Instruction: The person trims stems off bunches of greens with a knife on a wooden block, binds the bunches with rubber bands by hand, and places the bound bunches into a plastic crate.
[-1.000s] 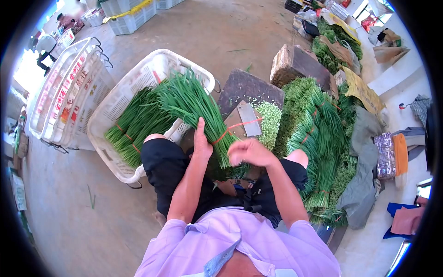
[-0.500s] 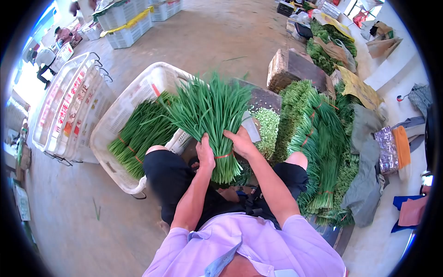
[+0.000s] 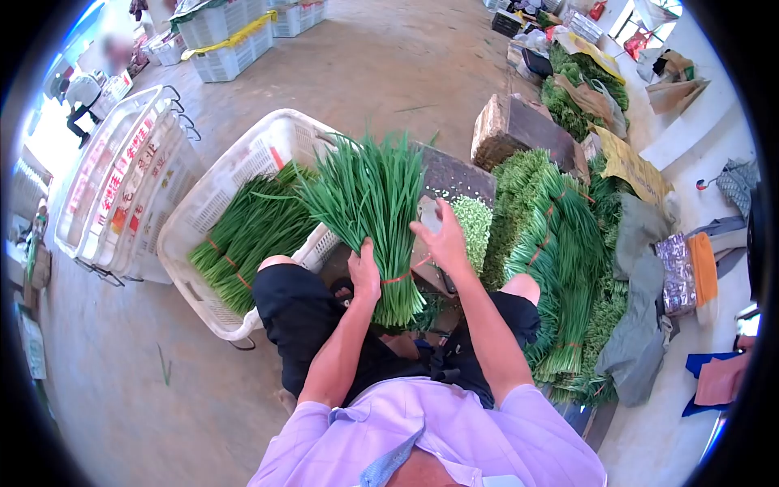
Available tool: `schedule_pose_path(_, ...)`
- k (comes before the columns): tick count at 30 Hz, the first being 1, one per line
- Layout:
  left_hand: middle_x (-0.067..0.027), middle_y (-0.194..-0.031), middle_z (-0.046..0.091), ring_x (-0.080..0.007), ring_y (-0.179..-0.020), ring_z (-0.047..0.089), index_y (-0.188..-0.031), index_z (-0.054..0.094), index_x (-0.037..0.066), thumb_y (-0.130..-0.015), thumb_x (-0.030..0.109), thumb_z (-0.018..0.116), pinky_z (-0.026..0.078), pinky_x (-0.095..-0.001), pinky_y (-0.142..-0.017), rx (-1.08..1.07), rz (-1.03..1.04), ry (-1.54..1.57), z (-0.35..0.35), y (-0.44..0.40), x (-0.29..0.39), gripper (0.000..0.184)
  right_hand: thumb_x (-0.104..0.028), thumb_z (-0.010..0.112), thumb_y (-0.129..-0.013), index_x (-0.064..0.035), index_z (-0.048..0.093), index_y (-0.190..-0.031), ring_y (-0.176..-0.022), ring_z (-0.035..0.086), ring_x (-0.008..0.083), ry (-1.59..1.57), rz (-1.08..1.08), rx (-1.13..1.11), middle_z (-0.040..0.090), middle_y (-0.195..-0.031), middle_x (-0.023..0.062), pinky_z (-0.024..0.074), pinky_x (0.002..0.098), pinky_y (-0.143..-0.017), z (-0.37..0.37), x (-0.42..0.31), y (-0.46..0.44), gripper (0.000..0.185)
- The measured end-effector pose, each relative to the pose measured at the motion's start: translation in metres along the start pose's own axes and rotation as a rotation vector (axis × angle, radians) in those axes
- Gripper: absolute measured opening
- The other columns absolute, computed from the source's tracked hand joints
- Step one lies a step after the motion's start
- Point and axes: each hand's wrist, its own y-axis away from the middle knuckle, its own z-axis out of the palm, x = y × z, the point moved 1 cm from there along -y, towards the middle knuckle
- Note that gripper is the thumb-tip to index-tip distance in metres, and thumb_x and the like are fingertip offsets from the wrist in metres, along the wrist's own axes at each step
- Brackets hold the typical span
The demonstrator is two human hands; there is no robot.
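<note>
My left hand [image 3: 365, 269] is wrapped round a thick bunch of green chives [image 3: 365, 191], its leaves fanned upward and pale stem ends down between my knees. A red band [image 3: 396, 279] circles the lower stems, and a strand of it sticks out toward my right hand [image 3: 443, 242]. That hand is just right of the bunch, thumb and forefinger apart; whether its lower fingers touch the strand I cannot tell. Behind it lies a pale flat object [image 3: 429, 213] on a dark board [image 3: 458, 172], beside chopped pale-green stem bits [image 3: 472, 223].
A white plastic crate [image 3: 182, 264] at left holds banded chives [image 3: 251, 227]. Farther left stand stacked white crates [image 3: 122, 174]. Chive bundles [image 3: 568, 243] are heaped at right, near a brown block [image 3: 519, 134] and grey cloth [image 3: 637, 325]. Another person [image 3: 81, 93] is in the far left background.
My right hand has come off the bunch and moved right and slightly up, its fingers spreading. A red strand now stands out from the stems. My left hand keeps its hold.
</note>
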Motion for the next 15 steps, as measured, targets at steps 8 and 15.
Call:
schedule_pose_path(8,-0.0212,-0.099,0.071,-0.0295,-0.091,0.066,-0.114,0.065,-0.006,-0.096,0.032,0.059,0.048,-0.0402,-0.085,0.004,0.270,-0.352,0.010,0.017,0.013,0.043,-0.009,0.068,-0.092,-0.0001,0.070,-0.105,-0.068,0.061,0.0179,-0.091,-0.382,-0.086,0.065,-0.086,0.0092,0.0488,0.0311,-0.061,-0.008,-0.044,-0.034,0.016)
schedule_pose_path(15,-0.0218,-0.097,0.071,-0.0308,-0.090,0.066,-0.111,0.065,-0.007,-0.095,0.030,0.059,0.049,-0.0404,-0.085,0.000,0.301,-0.361,0.009,0.017,0.009,0.041,-0.011,0.066,-0.093,0.0028,0.067,-0.104,-0.062,0.064,0.0173,-0.079,-0.314,-0.322,0.064,-0.083,0.0107,0.0537,0.0312,-0.058,0.005,-0.031,-0.053,0.018)
